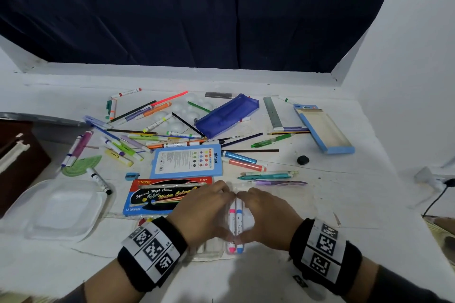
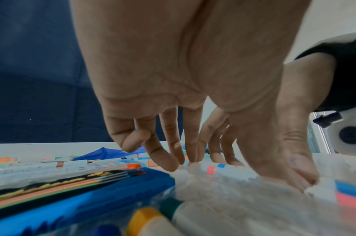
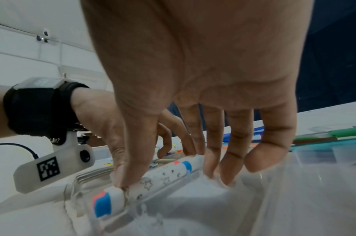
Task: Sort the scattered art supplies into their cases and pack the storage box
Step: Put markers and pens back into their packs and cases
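Item: two white markers (image 1: 235, 222), one pink-banded, one blue-banded, side by side in a clear plastic case (image 1: 214, 249), lower centre of the head view

Left hand (image 1: 202, 211): fingers curved down, fingertips (image 2: 190, 157) at the markers' far end, thumb at the near end; pinching the pair

Right hand (image 1: 267, 216): mirrored from the other side, thumb and fingers (image 3: 213, 159) pinching the same pair

Adjacent, left: Nikki water-colour box (image 1: 157, 195), blue colour-pencil tin (image 1: 187, 160) above it

Centre of frame: loose pens and markers scattered on the white table (image 1: 320, 265); blue pouch (image 1: 227, 115), open blue tray (image 1: 323, 128) upper right
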`<state>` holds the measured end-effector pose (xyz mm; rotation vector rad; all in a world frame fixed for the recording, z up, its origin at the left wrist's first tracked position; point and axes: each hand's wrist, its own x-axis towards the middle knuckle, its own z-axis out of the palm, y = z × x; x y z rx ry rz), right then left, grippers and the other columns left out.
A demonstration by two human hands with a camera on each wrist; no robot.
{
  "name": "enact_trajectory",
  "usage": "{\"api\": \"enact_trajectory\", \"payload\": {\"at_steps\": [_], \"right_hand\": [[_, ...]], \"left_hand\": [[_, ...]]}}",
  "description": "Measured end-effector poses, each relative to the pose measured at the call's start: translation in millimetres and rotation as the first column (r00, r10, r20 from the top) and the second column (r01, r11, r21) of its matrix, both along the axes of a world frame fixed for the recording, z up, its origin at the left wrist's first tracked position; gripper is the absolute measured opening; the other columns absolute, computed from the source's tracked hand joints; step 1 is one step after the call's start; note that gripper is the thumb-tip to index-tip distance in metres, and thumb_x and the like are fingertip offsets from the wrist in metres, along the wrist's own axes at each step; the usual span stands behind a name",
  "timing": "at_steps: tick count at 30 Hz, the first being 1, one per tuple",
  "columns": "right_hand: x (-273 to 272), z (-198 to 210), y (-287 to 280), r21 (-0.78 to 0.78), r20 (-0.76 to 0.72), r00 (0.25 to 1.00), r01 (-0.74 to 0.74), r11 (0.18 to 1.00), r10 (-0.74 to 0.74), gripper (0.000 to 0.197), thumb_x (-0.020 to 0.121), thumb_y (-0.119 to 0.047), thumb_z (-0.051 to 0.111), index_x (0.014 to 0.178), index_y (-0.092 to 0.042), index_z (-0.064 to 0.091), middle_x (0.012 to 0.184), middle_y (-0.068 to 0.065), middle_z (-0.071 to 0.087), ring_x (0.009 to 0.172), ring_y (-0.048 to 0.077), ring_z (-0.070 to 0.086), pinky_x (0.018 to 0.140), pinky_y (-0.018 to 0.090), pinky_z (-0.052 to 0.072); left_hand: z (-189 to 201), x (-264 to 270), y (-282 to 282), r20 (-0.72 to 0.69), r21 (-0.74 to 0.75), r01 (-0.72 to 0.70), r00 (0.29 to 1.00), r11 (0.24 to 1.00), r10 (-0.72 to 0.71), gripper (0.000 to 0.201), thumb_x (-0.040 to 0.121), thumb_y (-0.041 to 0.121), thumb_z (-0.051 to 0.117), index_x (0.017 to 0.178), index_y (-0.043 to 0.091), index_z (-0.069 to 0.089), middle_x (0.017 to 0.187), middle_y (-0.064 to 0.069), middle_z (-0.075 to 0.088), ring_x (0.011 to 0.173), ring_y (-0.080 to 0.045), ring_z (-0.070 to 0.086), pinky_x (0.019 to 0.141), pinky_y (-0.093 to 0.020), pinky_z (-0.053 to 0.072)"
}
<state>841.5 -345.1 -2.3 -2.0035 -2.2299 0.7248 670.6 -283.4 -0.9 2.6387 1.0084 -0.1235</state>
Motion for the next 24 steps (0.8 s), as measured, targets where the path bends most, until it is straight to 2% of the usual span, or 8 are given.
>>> {"api": "enact_trajectory", "payload": {"at_steps": [4,8,13,17,21,24], "right_hand": [[-3.9,-0.5,2.7,0.013,0.067,0.998,-0.004,1.000,0.004,0.084,0.068,-0.065,0.076,0.134,-0.025,0.042,0.121,-0.004,0.060,0.105,0.017,0.058,0.090,0.035,0.051],[-7.2,-0.1,3.8,0.005,0.102,0.995,0.007,1.000,-0.007,0.086,0.069,-0.062,0.077,0.135,-0.024,0.037,0.121,-0.002,0.061,0.104,0.019,0.059,0.090,0.035,0.051],[-9.3,3.5,8.0,-0.015,0.149,0.989,0.012,1.000,-0.010,0.079,0.069,-0.059,0.079,0.129,-0.023,0.042,0.115,-0.002,0.063,0.098,0.018,0.060,0.084,0.031,0.050],[-11.8,7.3,12.2,-0.025,0.195,0.981,-0.015,1.000,0.019,0.074,0.070,-0.056,0.080,0.127,-0.022,0.046,0.113,-0.001,0.062,0.096,0.017,0.059,0.076,0.028,0.043],[-13.4,9.5,15.0,-0.046,0.209,0.977,-0.026,0.999,0.035,0.078,0.067,-0.059,0.081,0.126,-0.025,0.044,0.113,-0.003,0.062,0.097,0.017,0.059,0.082,0.031,0.049],[-11.9,14.9,17.8,-0.086,0.208,0.976,-0.045,0.995,0.062,0.083,0.065,-0.060,0.081,0.129,-0.027,0.040,0.116,-0.003,0.060,0.101,0.017,0.057,0.084,0.032,0.047]], "left_hand": [[-4.6,1.9,-0.7,0.022,0.017,-0.028,0.999,0.999,0.027,0.081,0.067,0.062,0.079,0.134,0.030,0.048,0.123,0.012,0.050,0.108,-0.010,0.049,0.092,-0.029,0.045],[-6.6,2.0,-1.7,0.009,0.039,-0.048,0.999,0.998,0.048,0.078,0.068,0.061,0.079,0.134,0.032,0.051,0.124,0.013,0.052,0.111,-0.011,0.049,0.095,-0.029,0.044],[-3.4,2.8,-3.4,0.007,0.058,-0.042,0.999,0.997,0.041,0.076,0.068,0.060,0.079,0.135,0.033,0.055,0.129,0.015,0.054,0.116,-0.012,0.050,0.101,-0.033,0.042],[0.6,4.1,-1.1,0.003,0.035,-0.039,0.999,0.999,0.039,0.075,0.065,0.063,0.080,0.130,0.033,0.059,0.126,0.017,0.056,0.112,-0.011,0.054,0.098,-0.034,0.046],[2.2,3.6,-2.7,0.007,0.064,-0.023,1.000,0.998,0.023,0.075,0.066,0.061,0.080,0.131,0.031,0.059,0.126,0.015,0.059,0.112,-0.011,0.056,0.096,-0.034,0.048],[2.2,-0.4,-3.9,0.041,0.031,-0.038,0.998,0.999,0.036,0.077,0.067,0.059,0.080,0.134,0.031,0.056,0.130,0.014,0.057,0.117,-0.011,0.054,0.099,-0.032,0.046]]}}
